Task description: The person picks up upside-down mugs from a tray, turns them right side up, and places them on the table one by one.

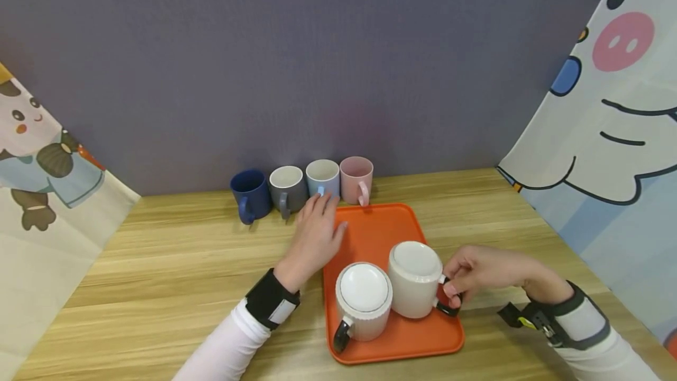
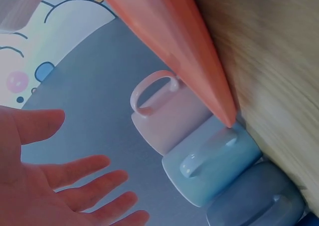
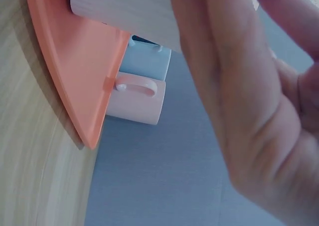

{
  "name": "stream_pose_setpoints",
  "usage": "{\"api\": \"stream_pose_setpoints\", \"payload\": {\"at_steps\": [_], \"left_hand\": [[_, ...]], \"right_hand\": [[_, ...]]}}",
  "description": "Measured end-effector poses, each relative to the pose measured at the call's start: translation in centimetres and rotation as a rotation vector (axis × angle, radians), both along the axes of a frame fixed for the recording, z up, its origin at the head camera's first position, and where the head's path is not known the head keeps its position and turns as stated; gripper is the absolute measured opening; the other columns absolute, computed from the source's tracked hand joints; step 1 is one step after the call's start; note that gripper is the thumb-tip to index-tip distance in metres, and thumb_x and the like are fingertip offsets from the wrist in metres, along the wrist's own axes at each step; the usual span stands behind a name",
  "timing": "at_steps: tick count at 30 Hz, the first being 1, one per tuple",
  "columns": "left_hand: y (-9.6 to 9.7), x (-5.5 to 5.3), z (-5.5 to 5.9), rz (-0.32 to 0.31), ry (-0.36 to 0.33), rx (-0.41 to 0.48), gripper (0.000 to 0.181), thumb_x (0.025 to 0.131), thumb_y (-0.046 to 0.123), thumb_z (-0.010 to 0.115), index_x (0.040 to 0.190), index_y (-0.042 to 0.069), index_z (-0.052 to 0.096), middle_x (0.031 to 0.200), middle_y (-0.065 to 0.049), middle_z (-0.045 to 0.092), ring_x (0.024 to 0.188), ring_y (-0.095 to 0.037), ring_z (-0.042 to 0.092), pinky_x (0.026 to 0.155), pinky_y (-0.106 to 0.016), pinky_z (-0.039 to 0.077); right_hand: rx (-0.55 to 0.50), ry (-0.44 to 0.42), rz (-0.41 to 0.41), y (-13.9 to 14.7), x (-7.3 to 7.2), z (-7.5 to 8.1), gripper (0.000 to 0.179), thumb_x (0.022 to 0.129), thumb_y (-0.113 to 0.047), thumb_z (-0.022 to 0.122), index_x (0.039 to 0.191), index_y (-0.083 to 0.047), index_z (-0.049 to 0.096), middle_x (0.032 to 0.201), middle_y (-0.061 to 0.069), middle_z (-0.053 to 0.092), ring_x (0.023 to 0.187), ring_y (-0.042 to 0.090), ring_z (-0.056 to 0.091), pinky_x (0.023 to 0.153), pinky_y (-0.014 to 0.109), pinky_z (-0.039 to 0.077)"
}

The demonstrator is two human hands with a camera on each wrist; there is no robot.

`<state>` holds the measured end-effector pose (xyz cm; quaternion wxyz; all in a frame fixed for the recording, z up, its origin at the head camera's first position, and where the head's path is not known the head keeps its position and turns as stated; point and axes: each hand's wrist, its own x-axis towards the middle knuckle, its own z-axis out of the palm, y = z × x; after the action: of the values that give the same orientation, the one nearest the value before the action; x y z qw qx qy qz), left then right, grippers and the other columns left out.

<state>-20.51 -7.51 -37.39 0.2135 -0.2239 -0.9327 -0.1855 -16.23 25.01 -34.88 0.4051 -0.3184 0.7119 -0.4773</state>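
Observation:
On the orange tray (image 1: pixel 365 228) stand two off-white mugs with black handles, both bottom up. My right hand (image 1: pixel 489 269) pinches the handle of the right white mug (image 1: pixel 415 284), thumb and fingers at its side. The ribbed white mug (image 1: pixel 370 304) is left of it, its handle pointing toward me. My left hand (image 1: pixel 314 237) hovers by the tray's left edge with fingers spread, holding nothing. In the head view its fingertips overlap the light blue mug (image 1: pixel 324 175); the left wrist view shows a gap between the fingers and that mug (image 2: pixel 212 161).
Along the grey back wall (image 1: pixel 317 63), a navy mug (image 1: pixel 254 196), a grey mug (image 1: pixel 291 190) and a pink mug (image 1: pixel 355 178) stand upright in a row with the light blue one. Cartoon-printed sheets (image 1: pixel 608 151) hang on both sides of the wooden table (image 1: pixel 185 269).

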Motion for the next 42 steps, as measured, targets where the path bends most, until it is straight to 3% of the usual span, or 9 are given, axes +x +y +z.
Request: {"api": "stream_pose_setpoints", "payload": {"at_steps": [13, 20, 27, 35, 42], "left_hand": [[0.8, 0.0, 0.9, -0.033, -0.035, 0.074, 0.049, 0.092, 0.025, 0.061, 0.131, -0.002, 0.050, 0.136, -0.020, 0.048, 0.126, -0.037, 0.040, 0.105, -0.052, 0.034], [1.1, 0.0, 1.6, -0.019, -0.045, 0.149, 0.044, 0.093, 0.024, 0.059, 0.128, -0.002, 0.054, 0.132, -0.020, 0.052, 0.120, -0.037, 0.044, 0.102, -0.051, 0.038], [1.3, -0.2, 2.0, -0.021, 0.019, 0.203, 0.037, 0.094, 0.025, 0.058, 0.121, -0.001, 0.058, 0.121, -0.017, 0.059, 0.110, -0.035, 0.051, 0.094, -0.046, 0.044], [1.5, -0.2, 2.7, -0.016, 0.069, 0.236, 0.033, 0.093, 0.023, 0.059, 0.114, -0.001, 0.061, 0.110, -0.016, 0.064, 0.097, -0.032, 0.057, 0.083, -0.044, 0.049], [1.6, -0.4, 3.6, -0.019, 0.061, 0.281, 0.033, 0.093, 0.020, 0.059, 0.115, -0.004, 0.062, 0.111, -0.019, 0.065, 0.101, -0.034, 0.059, 0.088, -0.045, 0.049]], "right_hand": [[0.003, 0.022, -0.065, 0.5, -0.7, 0.0, 0.024, 0.098, -0.009, 0.049, 0.094, 0.011, 0.061, 0.084, -0.002, 0.069, 0.088, 0.015, 0.068, 0.077, 0.038, 0.057], [-0.094, -0.041, -0.141, 0.6, -1.4, 0.0, 0.024, 0.098, -0.006, 0.046, 0.097, 0.015, 0.057, 0.088, 0.001, 0.067, 0.086, 0.012, 0.066, 0.078, 0.034, 0.057], [-0.218, -0.141, -0.165, 0.7, -2.1, 0.1, 0.021, 0.100, -0.003, 0.041, 0.100, -0.003, 0.062, 0.092, 0.000, 0.066, 0.090, 0.010, 0.065, 0.082, 0.031, 0.055], [-0.243, -0.135, -0.230, 0.7, -2.5, 0.1, 0.023, 0.100, -0.004, 0.042, 0.102, -0.007, 0.065, 0.092, -0.002, 0.066, 0.089, 0.007, 0.065, 0.083, 0.032, 0.055], [-0.280, -0.146, -0.265, 0.2, -2.8, 0.6, 0.024, 0.101, -0.007, 0.040, 0.101, -0.007, 0.063, 0.095, -0.001, 0.065, 0.092, 0.009, 0.066, 0.086, 0.033, 0.054]]}}
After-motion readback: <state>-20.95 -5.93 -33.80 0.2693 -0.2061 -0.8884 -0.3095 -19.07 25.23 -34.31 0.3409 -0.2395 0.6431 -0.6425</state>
